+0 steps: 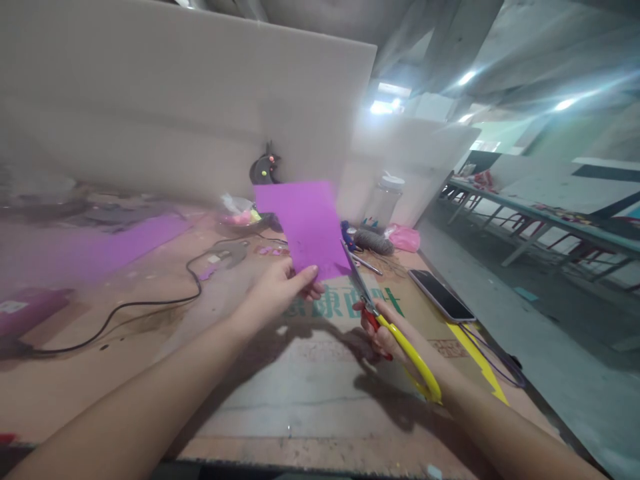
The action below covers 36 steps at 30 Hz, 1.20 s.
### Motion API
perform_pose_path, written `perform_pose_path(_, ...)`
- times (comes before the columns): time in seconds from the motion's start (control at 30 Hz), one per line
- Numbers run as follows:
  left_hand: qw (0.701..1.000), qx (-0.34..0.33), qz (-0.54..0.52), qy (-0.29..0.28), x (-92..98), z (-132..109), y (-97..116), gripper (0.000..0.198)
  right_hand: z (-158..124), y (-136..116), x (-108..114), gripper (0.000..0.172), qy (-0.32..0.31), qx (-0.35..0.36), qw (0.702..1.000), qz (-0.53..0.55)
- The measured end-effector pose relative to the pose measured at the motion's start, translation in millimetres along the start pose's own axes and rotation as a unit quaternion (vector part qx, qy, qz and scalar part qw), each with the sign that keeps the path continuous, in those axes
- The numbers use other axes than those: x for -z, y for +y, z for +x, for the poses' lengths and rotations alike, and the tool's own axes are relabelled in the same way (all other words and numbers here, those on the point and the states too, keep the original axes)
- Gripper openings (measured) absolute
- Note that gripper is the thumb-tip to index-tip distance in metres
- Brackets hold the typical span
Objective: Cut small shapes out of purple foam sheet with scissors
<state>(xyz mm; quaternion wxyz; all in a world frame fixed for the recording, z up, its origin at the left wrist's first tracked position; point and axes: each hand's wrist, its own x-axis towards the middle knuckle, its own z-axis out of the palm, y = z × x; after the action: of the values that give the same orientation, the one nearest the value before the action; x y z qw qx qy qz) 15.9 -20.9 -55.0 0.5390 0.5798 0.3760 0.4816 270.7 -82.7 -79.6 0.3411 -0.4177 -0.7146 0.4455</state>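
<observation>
My left hand pinches the lower left edge of a purple sheet, thumb in front, and holds it up above the table. The sheet has a piece cut out of its left side. In my right hand are scissors with one yellow and one red handle. Their blades point up and to the left, close to the sheet's lower right edge; whether they touch it I cannot tell. Under both hands lies a cardboard sheet with green printed characters.
A phone lies at the table's right side. Toward the back stand a clear jar, grey yarn and a pink bag. A black cable crosses the left side near another purple sheet. White partitions rise behind.
</observation>
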Motion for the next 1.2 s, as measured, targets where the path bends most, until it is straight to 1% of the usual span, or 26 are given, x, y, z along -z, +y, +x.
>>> perform_pose_path(0.07,0.998,-0.019,-0.037,0.043,-2.9,0,1,0.039,0,-3,-2,0.067,-0.002,-0.007,1.0,0.011)
perform_pose_path(0.1,0.997,-0.024,-0.053,0.055,-4.5,0,2,0.039,0,-5,-4,0.068,-0.005,-0.012,1.0,0.018)
perform_pose_path(0.2,0.994,-0.024,-0.08,0.069,-11.3,-3,4,0.039,-1,-7,-9,0.07,-0.005,-0.022,0.999,0.033)
perform_pose_path(0.33,0.993,-0.002,-0.099,0.057,-24.5,-12,2,0.04,-2,-1,-15,0.066,-0.01,-0.014,0.998,0.059)
perform_pose_path(0.5,0.993,0.005,-0.113,0.03,-33.2,-18,0,0.042,-2,4,-21,0.067,0.021,-0.011,0.996,0.088)
perform_pose_path(0.7,0.994,0.001,-0.103,0.022,-31.3,-16,1,0.041,-3,-1,-27,0.068,0.038,-0.02,0.992,0.116)
perform_pose_path(0.93,0.999,0.002,-0.043,0.03,-24.5,-15,1,0.036,-1,-4,-21,0.069,0.032,-0.048,0.994,0.092)
perform_pose_path(1.1,0.999,-0.018,-0.019,0.021,-20.5,-13,2,0.037,-2,-3,-20,0.068,0.033,-0.058,0.992,0.104)
perform_pose_path(1.2,0.999,-0.027,-0.007,0.018,-19.5,-13,2,0.039,-2,-3,-21,0.07,0.031,-0.068,0.992,0.097)
